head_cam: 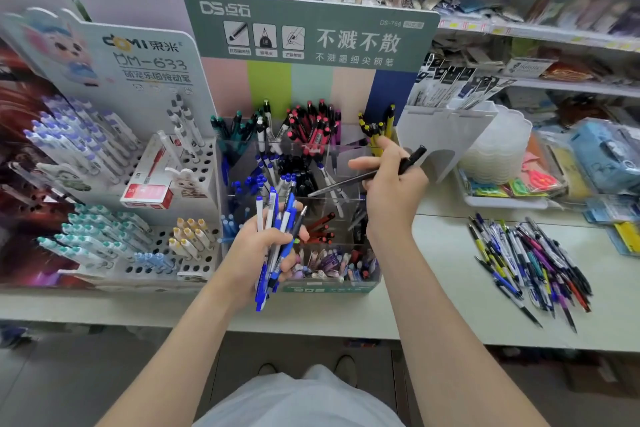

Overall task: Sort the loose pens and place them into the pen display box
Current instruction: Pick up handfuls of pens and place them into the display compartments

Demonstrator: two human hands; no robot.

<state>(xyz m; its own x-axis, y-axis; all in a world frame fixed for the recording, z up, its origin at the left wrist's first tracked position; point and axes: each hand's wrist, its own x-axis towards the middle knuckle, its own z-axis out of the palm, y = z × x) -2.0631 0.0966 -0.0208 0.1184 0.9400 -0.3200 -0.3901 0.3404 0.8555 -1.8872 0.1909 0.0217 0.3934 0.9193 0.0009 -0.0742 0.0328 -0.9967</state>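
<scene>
Up front, the left hand grips a bundle of blue and white pens over the clear pen display box. The right hand pinches a black pen above its compartments. Loose pens lie heaped on the counter, well right of the box.

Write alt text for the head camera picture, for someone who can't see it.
A person's left hand grips a bundle of mostly blue and white pens while the right hand holds a single black pen over a compartmented pen display box on a shop counter. More loose pens lie in a pile on the counter to the right.
</scene>
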